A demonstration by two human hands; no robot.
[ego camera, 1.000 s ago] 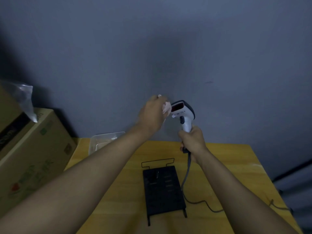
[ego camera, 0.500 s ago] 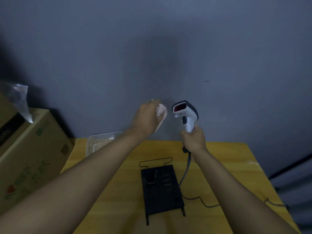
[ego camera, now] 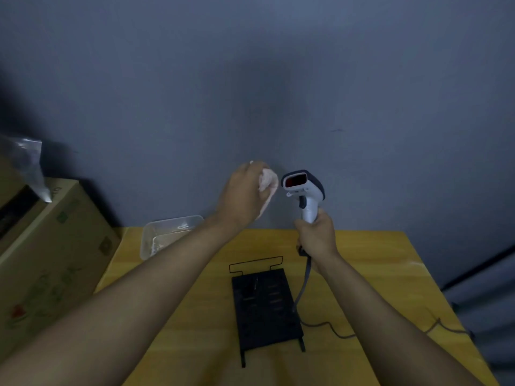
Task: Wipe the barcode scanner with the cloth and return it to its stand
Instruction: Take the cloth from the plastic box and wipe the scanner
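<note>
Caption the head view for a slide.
Left hand holds pale crumpled cloth beside white handheld barcode scanner gripped by right hand.

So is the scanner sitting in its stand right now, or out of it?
Out. The right hand holds the scanner upright in the air, above the black stand on the table.

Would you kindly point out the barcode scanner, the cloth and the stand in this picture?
barcode scanner (ego camera: 311, 190): head view, on the white side of its head.
cloth (ego camera: 268, 181): head view, on the bunched part showing beyond the left hand's fingers.
stand (ego camera: 264, 307): head view, on the middle of its black plate.
</note>
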